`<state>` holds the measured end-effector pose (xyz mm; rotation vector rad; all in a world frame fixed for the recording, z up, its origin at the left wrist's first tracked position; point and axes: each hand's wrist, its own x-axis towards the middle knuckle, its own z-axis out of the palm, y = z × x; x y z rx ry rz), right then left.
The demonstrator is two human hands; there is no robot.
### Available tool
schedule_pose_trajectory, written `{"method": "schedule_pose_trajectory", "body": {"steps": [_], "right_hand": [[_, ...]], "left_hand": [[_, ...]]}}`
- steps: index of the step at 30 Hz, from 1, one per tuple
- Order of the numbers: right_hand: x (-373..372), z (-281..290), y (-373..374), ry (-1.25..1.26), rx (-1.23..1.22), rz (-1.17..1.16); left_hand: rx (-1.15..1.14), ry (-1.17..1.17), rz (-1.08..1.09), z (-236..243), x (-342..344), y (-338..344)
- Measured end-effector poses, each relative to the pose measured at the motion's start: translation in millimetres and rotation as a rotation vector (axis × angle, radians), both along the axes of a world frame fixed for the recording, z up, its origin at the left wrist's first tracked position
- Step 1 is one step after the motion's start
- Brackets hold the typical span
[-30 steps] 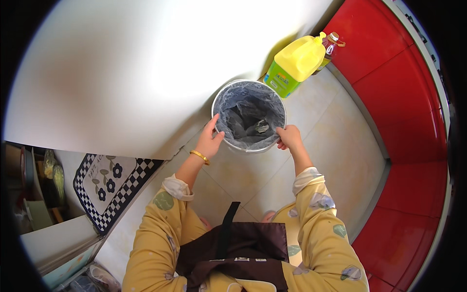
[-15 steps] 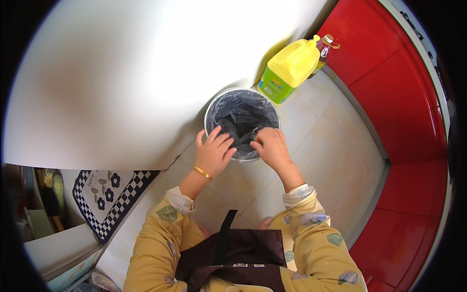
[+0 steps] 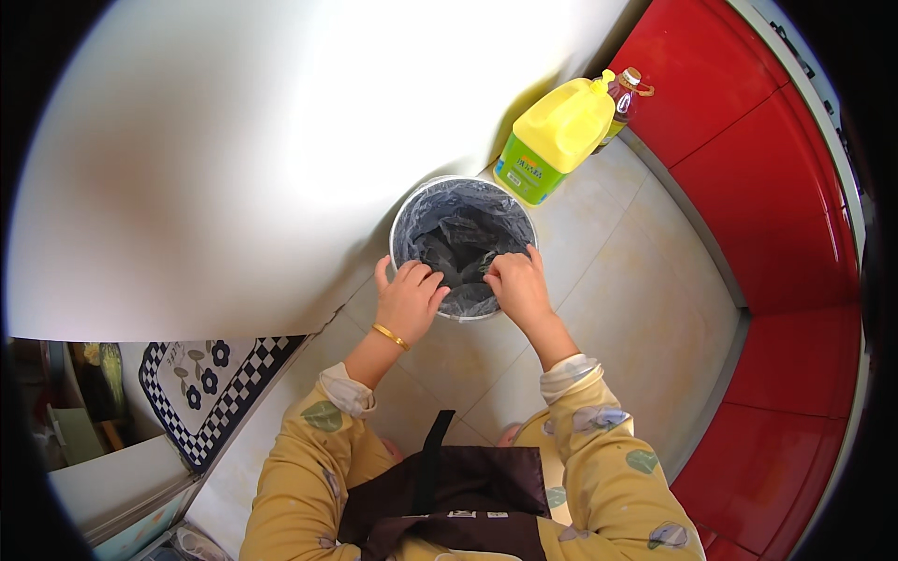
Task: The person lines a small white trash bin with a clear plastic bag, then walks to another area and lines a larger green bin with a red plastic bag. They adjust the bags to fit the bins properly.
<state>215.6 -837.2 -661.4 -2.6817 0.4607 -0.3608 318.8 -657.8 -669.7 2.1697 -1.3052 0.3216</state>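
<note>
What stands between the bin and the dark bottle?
In the head view, the yellow jug stands between the bin and the dark bottle.

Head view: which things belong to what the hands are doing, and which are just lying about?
In use:
- left hand and right hand, both at the near side of the bin; grip unclear
- round white-rimmed bin
- dark translucent bin liner

Lying about:
- yellow-and-green jug
- dark bottle behind it
- checker-bordered floor mat

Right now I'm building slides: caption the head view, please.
Left hand and right hand at a lined bin, yellow-and-green jug beyond.
</note>
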Motion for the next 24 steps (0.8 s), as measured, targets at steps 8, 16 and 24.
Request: {"method": "schedule_pose_trajectory", "body": {"steps": [8,16,24], "right_hand": [[13,24,17,-0.066,0.489,-0.088],[9,41,17,-0.035,0.608,-0.243],[-37,49,27,-0.064,0.304,-0.008]], "left_hand": [[-0.748,1.87,-0.169,11,20,-6],[-0.594,1.738,-0.03,10,23,-8],[-0.135,0.624,0.108,34,-26,1]]}}
